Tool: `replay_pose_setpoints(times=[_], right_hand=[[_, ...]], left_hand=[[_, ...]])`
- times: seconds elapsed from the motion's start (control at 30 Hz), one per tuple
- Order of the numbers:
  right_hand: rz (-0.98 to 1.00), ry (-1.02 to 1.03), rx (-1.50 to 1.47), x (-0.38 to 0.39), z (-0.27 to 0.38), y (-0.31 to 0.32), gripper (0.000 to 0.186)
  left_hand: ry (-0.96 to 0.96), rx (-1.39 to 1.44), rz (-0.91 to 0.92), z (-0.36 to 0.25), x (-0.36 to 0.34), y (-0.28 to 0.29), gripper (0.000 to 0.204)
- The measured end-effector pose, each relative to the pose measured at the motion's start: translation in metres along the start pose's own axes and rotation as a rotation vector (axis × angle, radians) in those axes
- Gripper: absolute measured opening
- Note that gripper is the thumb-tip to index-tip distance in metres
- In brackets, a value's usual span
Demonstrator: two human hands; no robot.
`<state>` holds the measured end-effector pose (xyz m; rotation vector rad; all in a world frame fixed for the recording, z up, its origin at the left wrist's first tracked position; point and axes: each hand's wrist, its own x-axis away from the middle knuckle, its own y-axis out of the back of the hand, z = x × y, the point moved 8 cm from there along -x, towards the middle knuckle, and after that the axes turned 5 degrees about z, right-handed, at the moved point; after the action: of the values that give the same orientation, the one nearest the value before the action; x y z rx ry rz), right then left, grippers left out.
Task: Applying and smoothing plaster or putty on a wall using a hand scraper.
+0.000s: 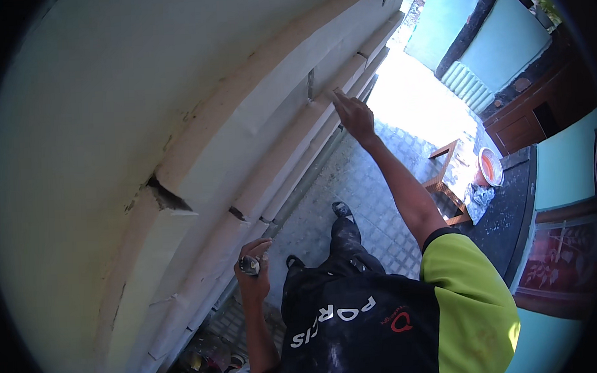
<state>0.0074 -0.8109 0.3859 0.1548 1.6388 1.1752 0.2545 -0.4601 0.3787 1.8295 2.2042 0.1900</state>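
Observation:
A pale stepped moulding [243, 137] runs along the wall on my left, with several dark gaps at its joints. My right hand [355, 117] reaches far forward to it. Its foremost finger is stretched out at the moulding's lower ledge, beside a narrow joint, and the other fingers look bent; nothing held shows in them. Nearer to me, my left hand [254, 272] is closed round an object with a rounded, dark, white-smeared end [250, 265]. The rest of that object is hidden by my fingers. The widest gap [165, 194] lies in the moulding to the left of this hand.
On the right, a small wooden stool [452, 173] stands beside a dark ledge [513, 210]. A round tub [489, 167] with orange inside and a crumpled plastic bag [478, 200] are there. Several containers [206, 370] crowd the lower left. Paving [386, 203] lies under my feet.

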Motion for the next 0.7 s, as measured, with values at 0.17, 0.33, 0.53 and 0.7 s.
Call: replay_pose_setpoints(times=[0.17, 0.33, 0.53, 0.7], right_hand=[[0.29, 0.134, -0.443, 0.035, 0.075, -0.006, 0.043], [0.033, -0.02, -0.238, -0.01, -0.096, -0.041, 0.031], [0.109, -0.099, -0.453, -0.006, -0.091, -0.027, 0.03], [0.266, 0.238, -0.565, 0.012, -0.094, -0.036, 0.034]], left_hand=[[0.078, -0.208, -0.221, 0.007, -0.037, -0.029, 0.019], [-0.091, -0.734, -0.317, -0.003, -0.075, -0.07, 0.011], [0.012, -0.73, -0.547, 0.0, -0.117, -0.095, 0.016], [0.099, -0.862, -0.584, 0.013, -0.128, -0.11, 0.016]])
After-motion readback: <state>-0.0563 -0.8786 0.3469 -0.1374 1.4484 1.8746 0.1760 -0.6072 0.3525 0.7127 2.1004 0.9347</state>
